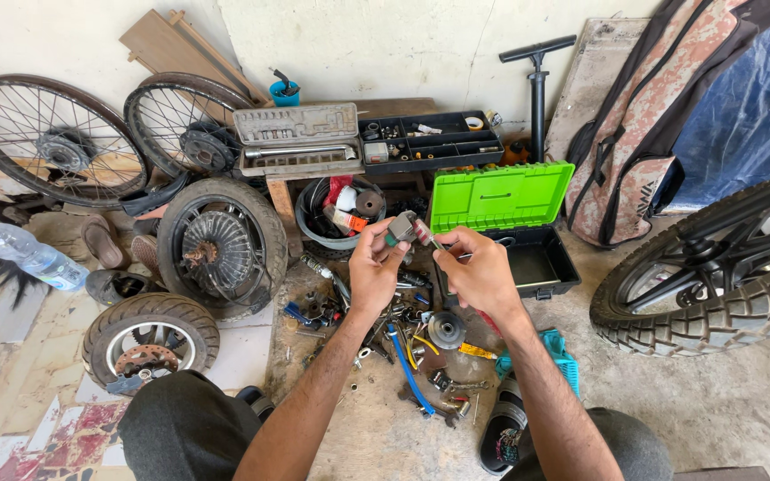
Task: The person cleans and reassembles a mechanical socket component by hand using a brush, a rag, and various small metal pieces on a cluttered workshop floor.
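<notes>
While I look down from the head camera, my left hand (pixel 374 267) pinches a small grey metal part (pixel 400 227) up in front of me, likely so I can see it well, and my right hand (pixel 481 272) pinches a thin tool (pixel 427 235) whose tip touches that part. Just below both hands, loose bolts and tools (pixel 403 343) lie spread on the floor, close enough to grab, and just past my right hand sits a black toolbox with its green lid (pixel 499 196) open.
</notes>
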